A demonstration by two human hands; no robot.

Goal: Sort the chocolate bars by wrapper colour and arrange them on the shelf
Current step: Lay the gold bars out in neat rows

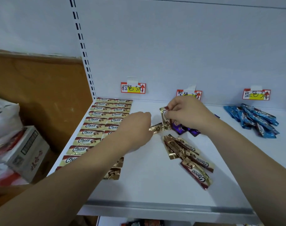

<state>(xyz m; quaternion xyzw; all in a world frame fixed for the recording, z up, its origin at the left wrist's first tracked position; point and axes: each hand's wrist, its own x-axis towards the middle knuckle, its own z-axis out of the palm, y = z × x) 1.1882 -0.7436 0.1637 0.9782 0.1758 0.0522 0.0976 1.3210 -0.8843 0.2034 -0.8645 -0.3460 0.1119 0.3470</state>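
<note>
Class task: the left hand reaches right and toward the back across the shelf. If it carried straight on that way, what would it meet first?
Probably the gold bar held up by the right hand, past the gold bar at the left hand; depth is unclear.

Shelf (155,185) — smooth painted metal, white, matt w/ a faint sheen; front edge looks like bare grey metal. Gold bars (96,119) in rows at left: glossy foil-like wrappers, crimped ends, light glinting off them. Loose gold pile (187,154), same shiny film. Purple bars (181,128) and blue bars (256,121) — glossy plastic wrap, crinkled. Price tags (133,88) on back panel: matt paper, hand-inked, held by translucent tape. Cardboard box (29,150) at left, dull printed surface. Brown wall panel (41,95) looks rough, matt.
</note>
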